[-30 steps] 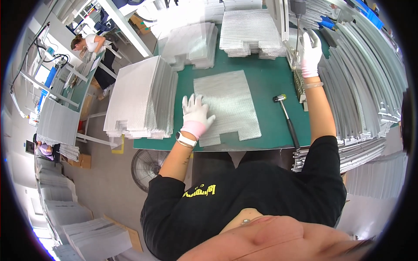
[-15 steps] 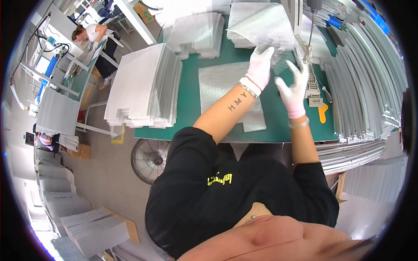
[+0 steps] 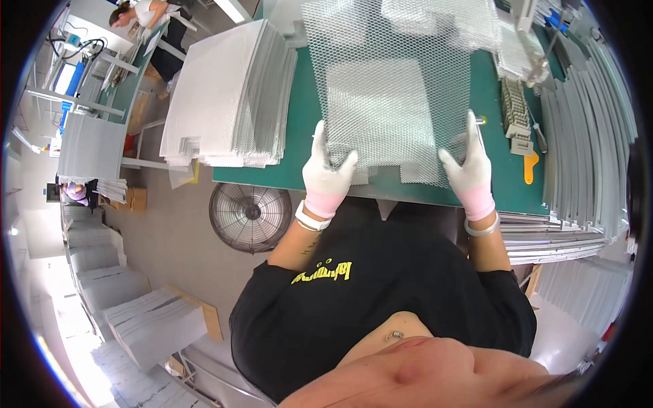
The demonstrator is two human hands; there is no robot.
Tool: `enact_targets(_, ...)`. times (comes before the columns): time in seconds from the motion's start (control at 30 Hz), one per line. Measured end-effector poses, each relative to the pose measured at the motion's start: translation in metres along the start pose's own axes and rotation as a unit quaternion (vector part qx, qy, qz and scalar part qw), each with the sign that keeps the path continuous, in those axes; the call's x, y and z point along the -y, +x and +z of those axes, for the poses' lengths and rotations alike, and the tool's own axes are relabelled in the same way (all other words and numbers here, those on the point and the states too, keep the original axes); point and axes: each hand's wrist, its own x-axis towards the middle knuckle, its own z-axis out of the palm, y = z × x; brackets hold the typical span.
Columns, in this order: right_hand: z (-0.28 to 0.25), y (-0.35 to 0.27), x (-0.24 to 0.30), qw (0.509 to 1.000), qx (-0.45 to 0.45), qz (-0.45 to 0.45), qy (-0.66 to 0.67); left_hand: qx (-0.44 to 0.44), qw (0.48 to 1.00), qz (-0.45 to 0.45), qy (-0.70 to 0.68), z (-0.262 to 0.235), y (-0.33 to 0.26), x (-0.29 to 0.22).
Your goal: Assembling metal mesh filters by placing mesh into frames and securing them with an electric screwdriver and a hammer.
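A large silvery mesh sheet [image 3: 449, 88] stretches between my two white-gloved hands, seemingly raised over the table. My left hand [image 3: 328, 173] has it by the left edge near the close corner, thumb on top and fingers along the side. On the opposite edge, my right hand [image 3: 471, 166] pinches it the same way, fingers pointing away from me. Part of the fingers is hidden by the sheet. Through the mesh shows a paler notched sheet [image 3: 381, 102] lying on the green tabletop [image 3: 299, 149].
A tall stack of white notched sheets [image 3: 214, 88] stands at the left. To the right are a row of beige blocks [image 3: 517, 119], a screwdriver [image 3: 540, 138], an orange tool [image 3: 530, 168] and upright grey panels [image 3: 592, 136]. A floor fan [image 3: 252, 214] stands below; another person [image 3: 153, 13] works far left.
Both hands have come back toward me and spread apart. A mesh sheet from the far side of the table now hangs between them. The view has shifted slightly.
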Motion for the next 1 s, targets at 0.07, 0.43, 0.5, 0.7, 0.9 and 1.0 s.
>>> enact_targets(0.07, 0.016, 0.002, 0.0, 1.0, 0.01, -0.001, 0.004, 0.026, 0.998, -0.019, 0.05, -0.003, 0.0, 0.01)
enact_targets(0.43, 0.058, 0.005, -0.033, 0.992, 0.095, 0.036, -0.079, 0.144, 0.967, -0.074, 0.196, 0.005, 0.006, 0.045)
enact_targets(0.5, 0.065, 0.005, -0.041, 0.987, 0.114, 0.053, -0.103, 0.144, 0.966, -0.065, 0.206, 0.009, 0.004, 0.053)
enact_targets(0.7, 0.067, 0.001, -0.046, 0.981, 0.14, 0.07, -0.116, 0.16, 0.961, -0.085, 0.208, 0.01, 0.007, 0.05)
enact_targets(0.9, 0.062, 0.01, -0.039, 0.974, 0.168, 0.073, -0.132, 0.18, 0.951, -0.086, 0.238, 0.01, 0.011, 0.052)
enact_targets(1.0, 0.057, 0.015, -0.034, 0.966, 0.193, 0.087, -0.149, 0.203, 0.933, -0.095, 0.28, 0.008, 0.021, 0.049)
